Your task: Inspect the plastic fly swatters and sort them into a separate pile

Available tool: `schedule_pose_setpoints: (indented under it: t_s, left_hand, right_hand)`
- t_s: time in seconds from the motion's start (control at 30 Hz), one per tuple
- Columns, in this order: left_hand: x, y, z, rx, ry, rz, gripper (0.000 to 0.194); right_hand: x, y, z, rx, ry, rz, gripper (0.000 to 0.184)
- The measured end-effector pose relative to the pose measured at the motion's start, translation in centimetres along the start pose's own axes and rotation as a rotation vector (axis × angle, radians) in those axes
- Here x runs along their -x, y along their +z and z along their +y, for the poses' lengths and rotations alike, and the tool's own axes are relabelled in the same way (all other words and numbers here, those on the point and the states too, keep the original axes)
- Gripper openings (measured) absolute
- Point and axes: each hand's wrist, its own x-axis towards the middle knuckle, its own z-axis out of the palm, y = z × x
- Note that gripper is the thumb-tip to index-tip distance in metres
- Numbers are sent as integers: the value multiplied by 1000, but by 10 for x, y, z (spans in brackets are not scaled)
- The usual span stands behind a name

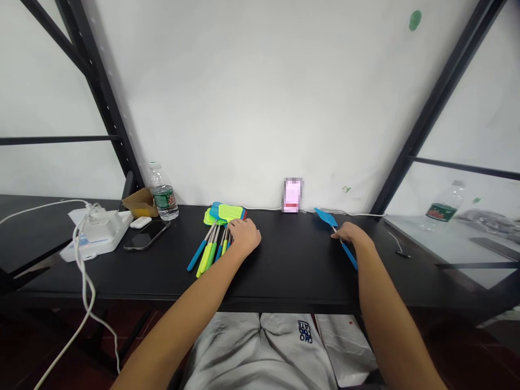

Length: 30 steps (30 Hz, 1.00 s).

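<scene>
A bundle of fly swatters (217,227) with green, yellow and blue heads and handles lies on the black table (284,265). My left hand (242,236) rests on the right side of the bundle, fingers curled over the thin metal shafts. My right hand (352,234) is closed on the shaft of a single blue fly swatter (333,228), whose head points to the back left and whose blue handle sticks out toward me.
At the left lie a dark phone (147,235), a white power strip with cables (97,234), a small white case, a cardboard piece and a water bottle (162,190). A small pink object (293,195) stands against the wall. Another bottle (442,207) stands on the right-hand surface.
</scene>
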Motion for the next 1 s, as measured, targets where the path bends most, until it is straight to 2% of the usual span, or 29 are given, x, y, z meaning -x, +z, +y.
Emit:
schedule_pose_setpoints:
  t_s: [0.23,0.47,0.67,0.77,1.0]
  left_hand:
    - [-1,-2,-3,28,22,-6,51]
    - [-3,0,-2,39,-1,-6,49]
    - [-7,-1,-6,8,33,-89,35]
    - [-7,-5,-8,10,31,-128,36]
    - [-9,-7,-8,17,57,-158,37]
  right_hand:
    - [10,-4,-4,-28,-38,25,36]
    - [11,-5,-6,21,-7,-19,37]
    - [0,5,-2,17,-8,54,41]
    - [-2,7,-2,26,30,87,47]
    - [15,0,-12,-5,90,80,54]
